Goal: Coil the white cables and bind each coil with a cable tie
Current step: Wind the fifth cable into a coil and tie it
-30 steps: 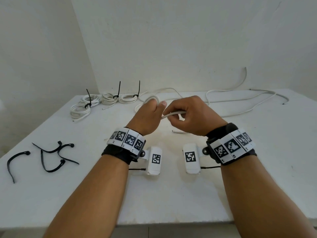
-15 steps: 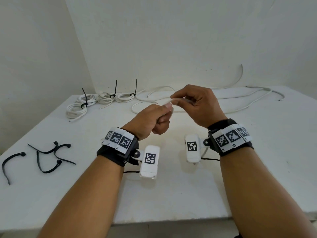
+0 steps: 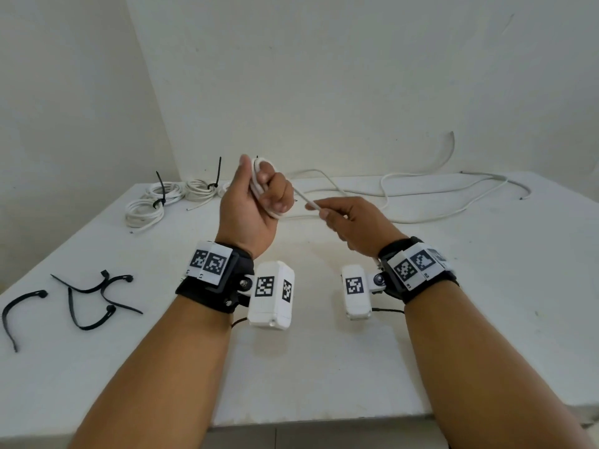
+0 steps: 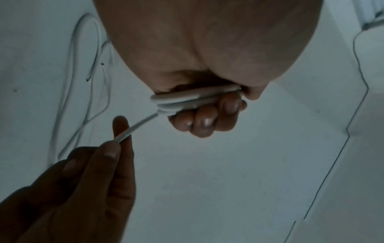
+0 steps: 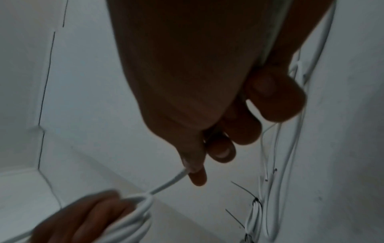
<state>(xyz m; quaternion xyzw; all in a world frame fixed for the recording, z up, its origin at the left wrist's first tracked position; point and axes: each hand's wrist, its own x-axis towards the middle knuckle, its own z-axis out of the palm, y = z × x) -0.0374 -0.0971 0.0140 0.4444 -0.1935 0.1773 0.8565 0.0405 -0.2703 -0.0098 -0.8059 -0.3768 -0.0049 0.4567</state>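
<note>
A small coil (image 3: 263, 189) of white cable is gripped in the left hand (image 3: 251, 205), raised above the table (image 3: 486, 286), fingers curled round the loops. The free strand (image 3: 303, 198) is pinched by the right hand (image 3: 355, 226) btwn thumb and forefinger, approx. level w/ the coil. Bound coils (image 3: 155, 202) and loose cable ties (image 3: 94, 296) are shown only in the head view. The stacked turns (image 4: 178, 100) are seen closest in the left wrist view; prob. three, though dim.
</note>
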